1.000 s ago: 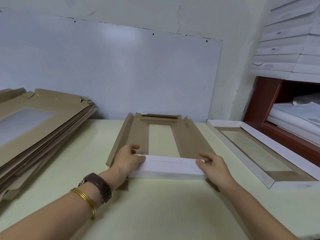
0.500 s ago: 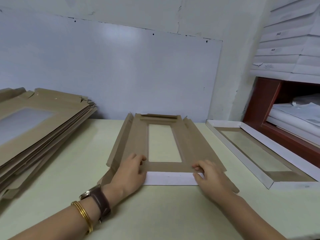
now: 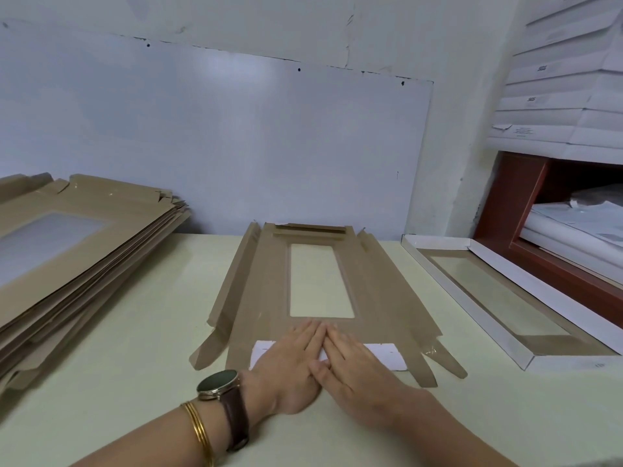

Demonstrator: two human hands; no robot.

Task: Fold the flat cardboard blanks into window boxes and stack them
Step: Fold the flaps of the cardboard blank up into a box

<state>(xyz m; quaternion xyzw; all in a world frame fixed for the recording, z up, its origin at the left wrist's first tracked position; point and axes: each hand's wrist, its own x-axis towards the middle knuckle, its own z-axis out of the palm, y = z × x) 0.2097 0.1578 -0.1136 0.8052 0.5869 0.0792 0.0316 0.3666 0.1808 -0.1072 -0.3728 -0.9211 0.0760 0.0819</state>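
Most of flap (image 3: 384,353) under left hand (image 3: 290,362), right hand (image 3: 359,370), stack (image 3: 84,261) cropped

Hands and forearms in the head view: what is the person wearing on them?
Both forearms are bare, with no sleeves or gloves in view. The left hand has at its wrist a round, dark-faced watch on a brown strap, with thin gold bangles behind it. The right hand shows no jewellery.

Pale wall (image 3: 455,45), white panel (image 3: 215,136), cream table (image 3: 135,382), red-brown shelf (image 3: 505,197) right.
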